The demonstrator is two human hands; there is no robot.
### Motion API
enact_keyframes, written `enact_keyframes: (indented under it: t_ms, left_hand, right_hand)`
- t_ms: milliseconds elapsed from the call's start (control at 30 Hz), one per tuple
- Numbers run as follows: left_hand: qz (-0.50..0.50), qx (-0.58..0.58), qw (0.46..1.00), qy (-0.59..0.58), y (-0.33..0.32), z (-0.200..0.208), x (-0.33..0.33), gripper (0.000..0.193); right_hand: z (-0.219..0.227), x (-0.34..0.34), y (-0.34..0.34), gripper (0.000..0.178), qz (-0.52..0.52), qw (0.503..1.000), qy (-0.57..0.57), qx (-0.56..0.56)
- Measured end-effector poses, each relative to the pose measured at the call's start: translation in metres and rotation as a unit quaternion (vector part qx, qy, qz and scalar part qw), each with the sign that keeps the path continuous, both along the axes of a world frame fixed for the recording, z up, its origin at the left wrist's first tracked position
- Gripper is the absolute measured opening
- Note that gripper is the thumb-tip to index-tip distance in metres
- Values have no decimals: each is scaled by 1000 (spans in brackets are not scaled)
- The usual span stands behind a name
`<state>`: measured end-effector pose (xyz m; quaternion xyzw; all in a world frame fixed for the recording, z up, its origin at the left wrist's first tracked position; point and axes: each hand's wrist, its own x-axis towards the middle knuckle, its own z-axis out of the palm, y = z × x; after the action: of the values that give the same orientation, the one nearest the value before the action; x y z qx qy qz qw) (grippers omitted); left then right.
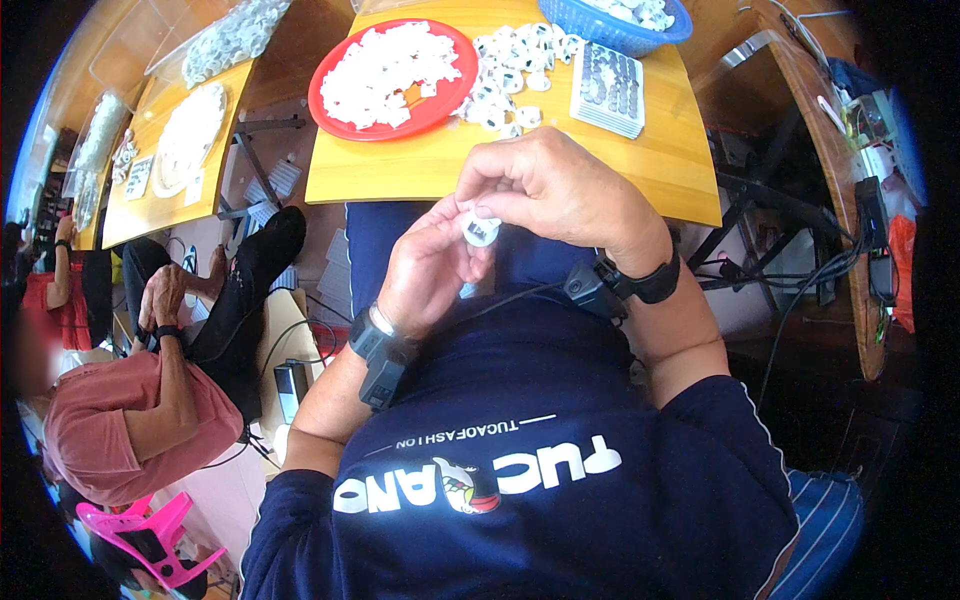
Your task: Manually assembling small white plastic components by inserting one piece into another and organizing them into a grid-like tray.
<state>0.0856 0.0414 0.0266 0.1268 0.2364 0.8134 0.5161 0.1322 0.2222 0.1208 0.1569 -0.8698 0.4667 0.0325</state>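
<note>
While left hand (428, 262) is supporting one round white dark-marked piece (482, 236), right hand (562, 192) is pinching its upper edge.

Pc (481, 231) I hold is white w/ dk patch. My tbl (390, 178) is yellow. Red tray (457, 92) nr its L edge, white bits (385, 75) in it. White discs (510, 80) w/ blk marks nr far edge, mid. White card stack (608, 92) by R edge, rows of dk grey ovals. Blue basket (625, 38), far R corner. My shirt (640, 540) is navy w/ white print.
</note>
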Motion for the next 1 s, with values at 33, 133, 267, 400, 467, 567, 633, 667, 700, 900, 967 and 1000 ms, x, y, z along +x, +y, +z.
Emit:
enact_keyframes:
  t_ms: [33,133,267,400,467,567,633,667,700,900,967,1000]
  left_hand:
    - [-1,0,1000,0,0,0,1,37]
    - [13,-24,999,18,1,7,3,38]
    - [19,-33,999,27,1,12,4,37]
    - [10,-32,998,49,0,11,3,37]
    - [27,-52,997,43,1,11,5,36]
    - [45,-71,996,38,2,15,8,33]
    - [46,-71,996,38,2,16,8,31]
    - [43,-61,996,38,3,14,8,32]
    - [41,-52,997,38,3,12,8,32]
    - [36,-66,996,42,2,16,7,36]
    - [39,-59,997,39,4,17,9,37]
    - [44,-53,997,35,3,18,10,37]
  right_hand:
    - [2,0,1,13,3,1000,-15,-8]
    - [1,0,0,13,31,999,-18,18]
    - [-6,1,-4,13,25,999,0,33]
    - [-7,1,-5,13,27,999,1,31]
    - [-7,1,-4,12,27,999,4,35]
    - [-7,1,-2,11,30,999,5,20]
    - [-7,2,-2,10,43,999,1,18]
    - [-7,2,-3,10,43,999,0,18]
    - [-7,3,-4,10,36,999,2,24]
    - [-9,4,-6,10,28,999,22,27]
    - [-9,4,-8,10,26,999,30,24]
    - [-9,5,-10,10,16,999,42,31]
